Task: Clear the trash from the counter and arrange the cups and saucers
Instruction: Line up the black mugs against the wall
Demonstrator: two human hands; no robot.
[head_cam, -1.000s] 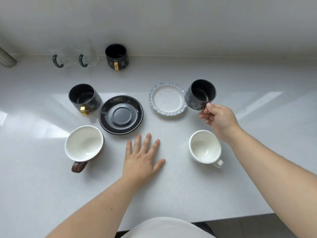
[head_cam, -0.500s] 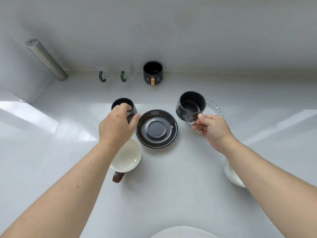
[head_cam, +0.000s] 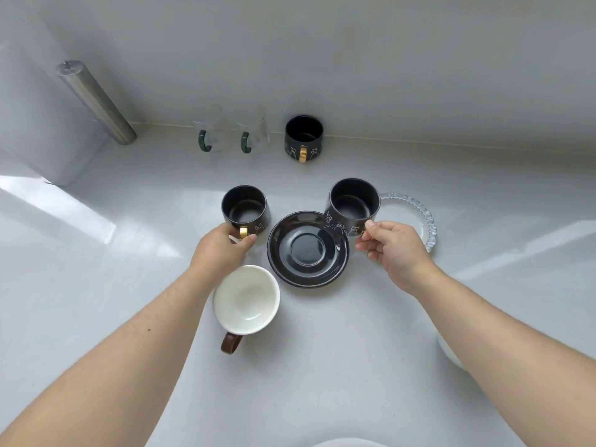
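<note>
My right hand [head_cam: 392, 250] holds a black cat-print cup [head_cam: 353, 204] by its handle, lifted over the right rim of the black saucer [head_cam: 308, 250]. My left hand [head_cam: 222, 248] pinches the gold handle of a second black cup [head_cam: 245, 209] standing left of that saucer. A clear glass saucer [head_cam: 419, 221] lies behind my right hand. A white cup with a brown handle [head_cam: 246, 301] sits under my left wrist. Another white cup [head_cam: 450, 353] peeks out beneath my right forearm. A third black cup [head_cam: 303, 138] stands at the back wall.
Two clear glass mugs with green handles [head_cam: 230, 135] stand by the wall, left of the back black cup. A metal pipe [head_cam: 95, 103] leans at the back left beside a white box-shaped object [head_cam: 38, 124]. The white counter [head_cam: 322, 366] stretches toward me.
My left hand left the counter and took hold of the left black cup's handle. My right hand carried its black cup leftward from beside the glass saucer to the black saucer's edge.
</note>
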